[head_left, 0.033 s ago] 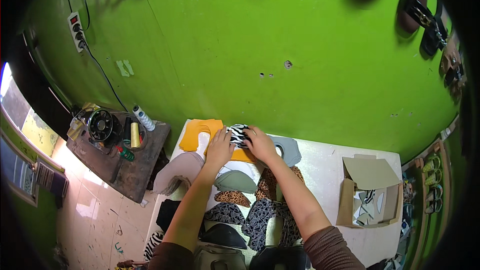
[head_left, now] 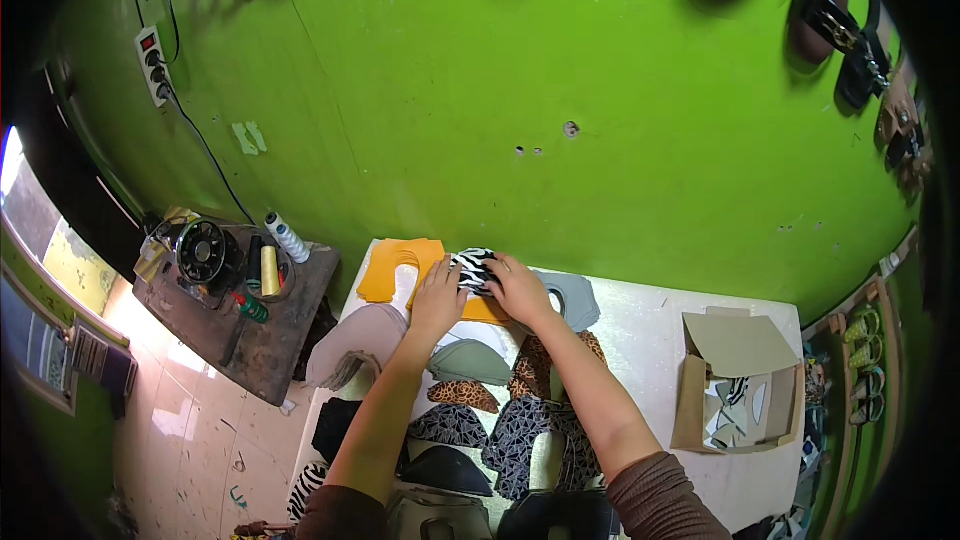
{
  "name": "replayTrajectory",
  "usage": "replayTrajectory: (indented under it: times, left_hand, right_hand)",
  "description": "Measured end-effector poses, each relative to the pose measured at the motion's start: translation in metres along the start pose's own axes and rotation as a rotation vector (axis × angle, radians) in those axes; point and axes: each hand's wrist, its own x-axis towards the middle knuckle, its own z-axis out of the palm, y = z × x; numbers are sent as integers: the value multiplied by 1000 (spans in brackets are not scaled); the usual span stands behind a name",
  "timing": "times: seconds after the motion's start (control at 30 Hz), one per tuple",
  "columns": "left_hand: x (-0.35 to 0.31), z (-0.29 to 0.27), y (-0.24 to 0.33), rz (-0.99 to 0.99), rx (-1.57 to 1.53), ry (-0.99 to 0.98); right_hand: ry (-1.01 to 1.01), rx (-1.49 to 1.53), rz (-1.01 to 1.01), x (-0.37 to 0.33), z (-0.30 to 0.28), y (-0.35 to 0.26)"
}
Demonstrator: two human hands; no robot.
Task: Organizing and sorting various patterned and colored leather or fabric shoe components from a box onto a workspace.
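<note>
Both my hands are at the far edge of the white table, with black-and-white zebra-print cut pieces (head_left: 472, 268) between them. My left hand (head_left: 438, 300) touches their left side, its fingers pointing away from me. From the right, my right hand (head_left: 520, 292) curls its fingers over their other edge. Yellow-orange cut pieces (head_left: 381, 275) lie to the left, and more of that colour (head_left: 484, 311) shows beneath the zebra print. A grey curved stack (head_left: 580, 302) sits beside my right hand. The undersides of my fingers are hidden.
Mauve (head_left: 352, 340), olive (head_left: 470, 362), leopard-print (head_left: 464, 396) and black patterned pieces (head_left: 516, 450) lie nearer on the white table (head_left: 655, 340). An open cardboard box (head_left: 690, 410) with scraps stands right. Left is a sewing machine table (head_left: 270, 365) with thread cones (head_left: 287, 238). The green wall (head_left: 430, 120) rises behind.
</note>
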Motion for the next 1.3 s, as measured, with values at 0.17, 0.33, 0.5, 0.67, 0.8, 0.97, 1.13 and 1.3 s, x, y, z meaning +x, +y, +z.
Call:
replayTrajectory:
  times: [0.17, 0.33, 0.5, 0.67, 0.8, 0.97, 1.13, 1.3]
  left_hand:
    - [-24, -6, 26, -33, -36, -41]
    - [-62, -20, 73, 124, -79, 4]
    - [-101, -34, 169, 162, -339, -38]
    - [-167, -27, 263, 179, -481, 1]
    - [-192, -19, 344, 155, -564, -57]
    - [-179, 5, 426, 275, -624, -37]
    - [-169, 35, 472, 322, -628, -60]
    - [-157, 44, 495, 271, -591, -161]
  right_hand:
    - [39, 17, 46, -36, -17, -12]
    - [46, 75, 103, -111, -38, -46]
    - [124, 182, 116, -214, -87, -65]
    - [168, 356, 237, -314, -161, -62]
    - [147, 384, 239, -374, -218, -43]
    - [163, 300, 260, -414, -276, 3]
    - [195, 234, 384, -435, -310, 50]
    - [213, 269, 497, -441, -334, 87]
